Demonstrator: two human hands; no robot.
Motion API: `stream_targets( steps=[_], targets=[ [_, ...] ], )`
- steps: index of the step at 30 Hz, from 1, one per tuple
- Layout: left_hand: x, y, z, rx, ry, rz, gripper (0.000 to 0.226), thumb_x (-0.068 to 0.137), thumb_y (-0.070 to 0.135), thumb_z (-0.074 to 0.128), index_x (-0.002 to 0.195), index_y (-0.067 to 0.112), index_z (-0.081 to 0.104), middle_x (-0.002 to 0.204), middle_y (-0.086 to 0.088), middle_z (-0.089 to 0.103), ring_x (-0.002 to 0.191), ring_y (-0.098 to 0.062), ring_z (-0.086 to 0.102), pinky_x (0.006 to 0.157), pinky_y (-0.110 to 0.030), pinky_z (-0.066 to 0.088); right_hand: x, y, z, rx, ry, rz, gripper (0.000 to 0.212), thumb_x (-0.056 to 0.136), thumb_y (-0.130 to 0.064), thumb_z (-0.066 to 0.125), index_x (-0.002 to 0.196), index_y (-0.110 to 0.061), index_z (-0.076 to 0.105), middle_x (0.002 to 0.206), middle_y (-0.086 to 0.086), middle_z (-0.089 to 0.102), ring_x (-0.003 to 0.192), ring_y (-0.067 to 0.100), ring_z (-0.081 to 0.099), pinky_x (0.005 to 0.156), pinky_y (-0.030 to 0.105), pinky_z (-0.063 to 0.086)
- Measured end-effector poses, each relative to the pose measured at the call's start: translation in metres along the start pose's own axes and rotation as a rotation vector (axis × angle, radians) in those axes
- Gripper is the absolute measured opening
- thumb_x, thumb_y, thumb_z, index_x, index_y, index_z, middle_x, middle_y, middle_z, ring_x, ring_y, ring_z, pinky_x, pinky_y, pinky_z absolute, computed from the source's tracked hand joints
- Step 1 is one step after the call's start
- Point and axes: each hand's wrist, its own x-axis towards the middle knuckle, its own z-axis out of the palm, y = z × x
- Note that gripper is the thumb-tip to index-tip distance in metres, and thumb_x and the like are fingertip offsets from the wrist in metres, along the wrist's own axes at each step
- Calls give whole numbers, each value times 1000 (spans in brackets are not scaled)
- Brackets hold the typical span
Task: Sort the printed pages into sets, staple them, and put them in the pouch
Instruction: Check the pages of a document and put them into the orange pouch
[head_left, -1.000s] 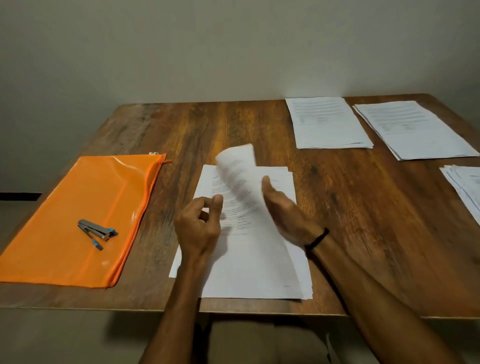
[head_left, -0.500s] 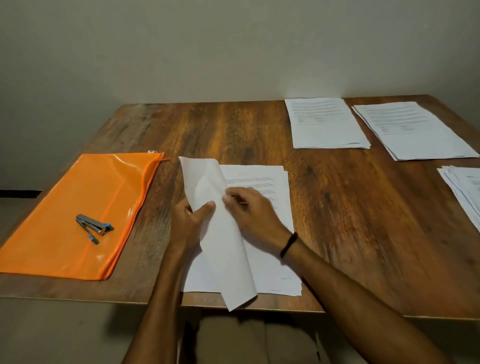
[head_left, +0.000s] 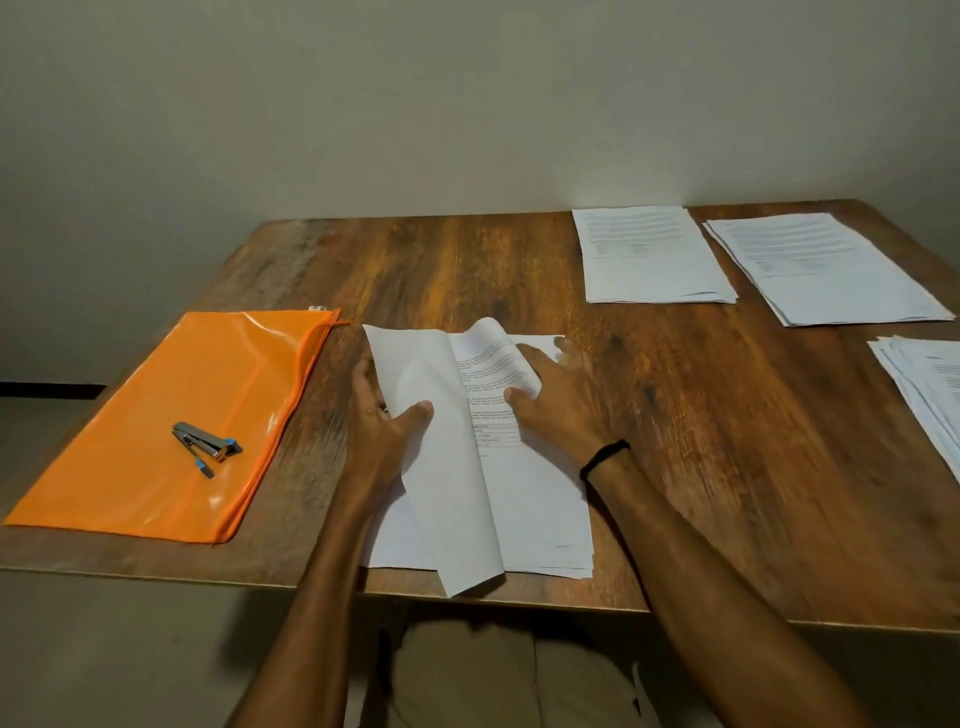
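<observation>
A stack of printed pages lies at the table's near edge in front of me. My left hand holds a turned-over page folded back to the left, thumb on top of it. My right hand lifts the curling top edge of another page from the stack. An orange zip pouch lies flat at the left, with a small grey and blue stapler resting on it.
Two other stacks of printed pages lie at the far right of the wooden table: one and one beside it. A third pile sits at the right edge. A plain wall stands behind the table.
The first page was flipped over to the left and is held there by my left hand. My right hand has moved up the stack and now curls up another page.
</observation>
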Motion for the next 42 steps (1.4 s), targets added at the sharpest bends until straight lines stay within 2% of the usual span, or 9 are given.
stream_targets(
  steps=[5, 12, 16, 19, 22, 28, 32, 36, 42],
  targets=[
    [-1, -4, 3, -52, 18, 80, 90, 89, -1, 69, 139, 46, 10, 128, 12, 50, 105, 4, 64, 70, -12, 54, -6, -16, -9, 206, 90, -19, 73, 92, -23, 66, 155, -29, 30, 129, 5, 44, 106, 12, 48, 87, 24, 47],
    [7, -16, 1, 231, 28, 188, 35, 89, -3, 65, 90, 30, 75, 102, 3, 64, 94, 2, 57, 83, -32, 44, -4, -11, -13, 505, 211, 147, 43, 97, -21, 65, 134, -20, 45, 94, -15, 64, 84, 12, 70, 62, 20, 57],
    [6, -12, 1, 121, 32, 194, 46, 91, -3, 61, 121, 30, 70, 128, 13, 62, 117, -7, 59, 95, -40, 53, -4, -9, -11, 322, 256, 77, 13, 101, -27, 58, 111, -23, 51, 109, 1, 72, 83, 15, 70, 65, 29, 61],
    [3, -4, 2, 189, 38, 264, 56, 92, -5, 62, 141, 18, 51, 142, 31, 42, 126, 12, 46, 95, -7, 44, -4, -3, -9, 9, 323, -75, 13, 97, -24, 62, 101, -12, 64, 107, 13, 69, 89, 25, 66, 75, 37, 60],
    [4, -8, 0, 198, 37, 297, 53, 93, -5, 62, 140, 15, 52, 139, 37, 45, 128, 7, 47, 98, -9, 44, -4, -3, -8, -71, 419, -122, 18, 90, -22, 69, 104, -12, 74, 129, 20, 59, 117, 31, 55, 90, 39, 50],
    [5, -9, -3, 209, 13, 139, 20, 93, 32, 60, 94, 25, 79, 105, 2, 73, 107, -16, 62, 99, -54, 47, -5, -21, -28, 1127, -336, 208, 70, 91, -73, 46, 128, -16, 63, 123, 9, 69, 113, 26, 67, 101, 52, 52],
    [1, -4, -7, 103, -46, 136, 44, 94, 67, 46, 97, 35, 77, 108, 0, 72, 105, -29, 66, 94, -60, 50, -25, -36, -24, 1124, -622, 189, 88, 86, -82, 25, 127, -18, 69, 141, 1, 59, 127, 14, 56, 109, 38, 43],
    [-1, 4, -7, -58, -126, 9, 46, 88, 71, 50, 104, 34, 72, 110, 2, 73, 104, -20, 70, 89, -46, 55, -26, -45, -11, 746, -608, 33, 82, 80, -79, 32, 122, -21, 73, 120, -34, 57, 107, -17, 56, 91, 10, 46],
    [-1, 6, -2, -14, -18, -30, 8, 98, 21, 58, 92, 18, 63, 89, 7, 63, 70, 11, 64, 60, -5, 48, -15, -27, -1, 633, -343, -8, 46, 89, -55, 63, 99, -14, 80, 101, -11, 77, 100, 4, 70, 98, 37, 54]
  ],
)
